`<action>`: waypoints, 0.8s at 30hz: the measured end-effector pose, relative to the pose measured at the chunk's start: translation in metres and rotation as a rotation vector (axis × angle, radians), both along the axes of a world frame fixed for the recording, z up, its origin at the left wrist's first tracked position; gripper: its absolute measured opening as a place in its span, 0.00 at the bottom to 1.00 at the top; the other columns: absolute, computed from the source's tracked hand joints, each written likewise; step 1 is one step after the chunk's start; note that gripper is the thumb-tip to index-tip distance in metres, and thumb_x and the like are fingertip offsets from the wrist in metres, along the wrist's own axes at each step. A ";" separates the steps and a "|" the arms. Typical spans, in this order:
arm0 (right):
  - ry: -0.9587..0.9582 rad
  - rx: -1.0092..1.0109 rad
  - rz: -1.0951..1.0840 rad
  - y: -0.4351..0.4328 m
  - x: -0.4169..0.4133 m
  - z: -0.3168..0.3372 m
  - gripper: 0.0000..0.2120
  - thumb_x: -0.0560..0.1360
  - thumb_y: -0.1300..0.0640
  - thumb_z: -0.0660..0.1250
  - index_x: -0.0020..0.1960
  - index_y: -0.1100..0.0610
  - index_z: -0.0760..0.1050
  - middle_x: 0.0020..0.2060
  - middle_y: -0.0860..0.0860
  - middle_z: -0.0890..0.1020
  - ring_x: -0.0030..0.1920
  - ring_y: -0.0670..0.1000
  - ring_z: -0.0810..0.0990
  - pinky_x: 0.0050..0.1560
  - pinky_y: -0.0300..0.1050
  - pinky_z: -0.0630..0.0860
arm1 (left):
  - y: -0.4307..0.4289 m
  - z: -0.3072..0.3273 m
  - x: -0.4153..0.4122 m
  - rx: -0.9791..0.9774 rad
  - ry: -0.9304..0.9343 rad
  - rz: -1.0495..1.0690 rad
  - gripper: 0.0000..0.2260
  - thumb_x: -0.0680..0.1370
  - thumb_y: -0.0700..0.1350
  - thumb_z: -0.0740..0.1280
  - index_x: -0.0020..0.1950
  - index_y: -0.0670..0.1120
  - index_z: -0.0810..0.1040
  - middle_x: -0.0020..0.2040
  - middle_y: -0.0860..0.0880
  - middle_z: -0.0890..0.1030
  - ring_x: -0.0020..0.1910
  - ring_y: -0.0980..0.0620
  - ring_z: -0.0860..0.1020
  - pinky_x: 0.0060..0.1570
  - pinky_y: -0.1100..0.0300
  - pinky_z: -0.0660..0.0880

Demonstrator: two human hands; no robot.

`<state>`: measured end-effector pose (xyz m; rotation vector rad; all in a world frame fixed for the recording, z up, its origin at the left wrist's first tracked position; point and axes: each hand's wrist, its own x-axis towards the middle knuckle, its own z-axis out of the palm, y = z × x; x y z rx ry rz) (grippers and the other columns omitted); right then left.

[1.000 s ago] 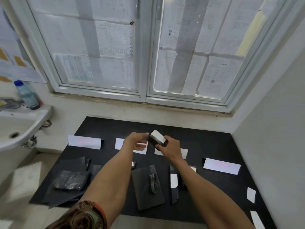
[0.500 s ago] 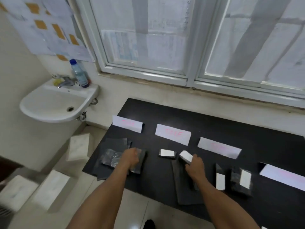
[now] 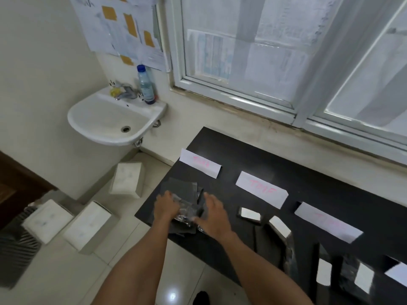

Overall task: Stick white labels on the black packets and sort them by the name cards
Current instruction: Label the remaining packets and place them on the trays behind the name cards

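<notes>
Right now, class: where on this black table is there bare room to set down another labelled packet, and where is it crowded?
Free: the strip of black table between the name cards and the window wall. Crowded: the near-left corner, where both hands, left hand and right hand, work the packet pile, and the near edge with labelled packets.

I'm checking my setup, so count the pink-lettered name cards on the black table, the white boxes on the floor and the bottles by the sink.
name cards, pink-lettered: 3
white boxes on the floor: 3
bottle by the sink: 1
Total: 7
</notes>
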<state>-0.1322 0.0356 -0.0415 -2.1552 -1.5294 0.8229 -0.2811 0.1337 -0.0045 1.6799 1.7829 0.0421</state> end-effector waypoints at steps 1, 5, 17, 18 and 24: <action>-0.016 -0.049 0.090 0.012 -0.016 0.001 0.49 0.68 0.37 0.70 0.78 0.51 0.47 0.77 0.55 0.54 0.76 0.56 0.52 0.75 0.54 0.55 | 0.001 -0.002 -0.004 -0.030 -0.016 0.021 0.19 0.75 0.43 0.63 0.66 0.42 0.69 0.64 0.37 0.72 0.62 0.37 0.73 0.61 0.48 0.72; -0.142 -0.194 0.212 0.039 -0.053 -0.003 0.49 0.70 0.45 0.72 0.78 0.52 0.44 0.76 0.55 0.58 0.76 0.56 0.56 0.74 0.55 0.56 | 0.006 -0.003 -0.017 -0.150 -0.120 0.034 0.23 0.77 0.41 0.63 0.71 0.40 0.65 0.66 0.37 0.74 0.65 0.38 0.73 0.62 0.52 0.69; -0.215 -0.198 0.155 0.046 -0.044 -0.006 0.40 0.68 0.50 0.73 0.73 0.57 0.57 0.59 0.57 0.78 0.59 0.58 0.77 0.58 0.49 0.74 | 0.004 -0.001 -0.025 -0.187 -0.198 0.126 0.18 0.76 0.38 0.62 0.67 0.41 0.70 0.64 0.42 0.76 0.62 0.42 0.74 0.57 0.57 0.69; -0.170 -0.166 0.103 0.044 -0.044 -0.003 0.38 0.67 0.48 0.72 0.71 0.57 0.60 0.58 0.56 0.79 0.58 0.57 0.77 0.57 0.48 0.75 | 0.004 0.001 -0.021 -0.158 -0.221 0.148 0.18 0.76 0.38 0.63 0.66 0.41 0.70 0.63 0.42 0.76 0.62 0.42 0.75 0.55 0.58 0.69; 0.099 0.079 -0.289 0.025 0.004 0.031 0.34 0.63 0.40 0.71 0.64 0.52 0.67 0.54 0.52 0.81 0.53 0.54 0.80 0.52 0.49 0.78 | 0.001 0.014 0.037 -0.151 -0.488 0.232 0.29 0.72 0.48 0.72 0.69 0.40 0.69 0.64 0.40 0.76 0.58 0.42 0.77 0.57 0.54 0.74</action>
